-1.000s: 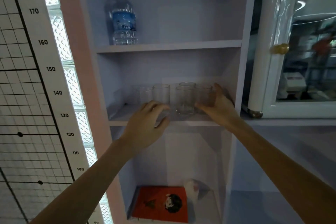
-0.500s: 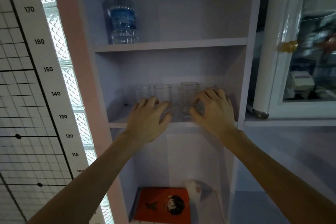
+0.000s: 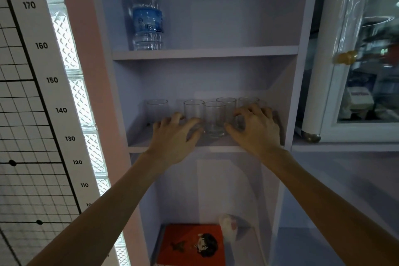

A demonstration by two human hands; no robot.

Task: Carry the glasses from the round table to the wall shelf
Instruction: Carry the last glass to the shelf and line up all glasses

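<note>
Several clear glasses stand in a loose row on the middle board of the wall shelf (image 3: 138,143): one at the far left (image 3: 157,109), one beside it (image 3: 193,108), one at the front centre (image 3: 214,117) and one behind it (image 3: 226,103). My left hand (image 3: 173,138) lies on the shelf's front with its fingers spread, the tips at the base of the second glass. My right hand (image 3: 255,128) covers the rightmost glass (image 3: 248,100), fingers curled over its front and thumb near the centre glass. Whether it grips is hidden.
A water bottle (image 3: 148,17) stands on the shelf board above. An orange book (image 3: 192,244) and a small pale object (image 3: 228,227) lie on the bottom board. A white glass-door cabinet (image 3: 354,60) is to the right, a height chart (image 3: 41,84) to the left.
My left hand rose from below the shelf edge onto the board, up to the glasses. My right hand slid from the right side of the rightmost glass to its front.
</note>
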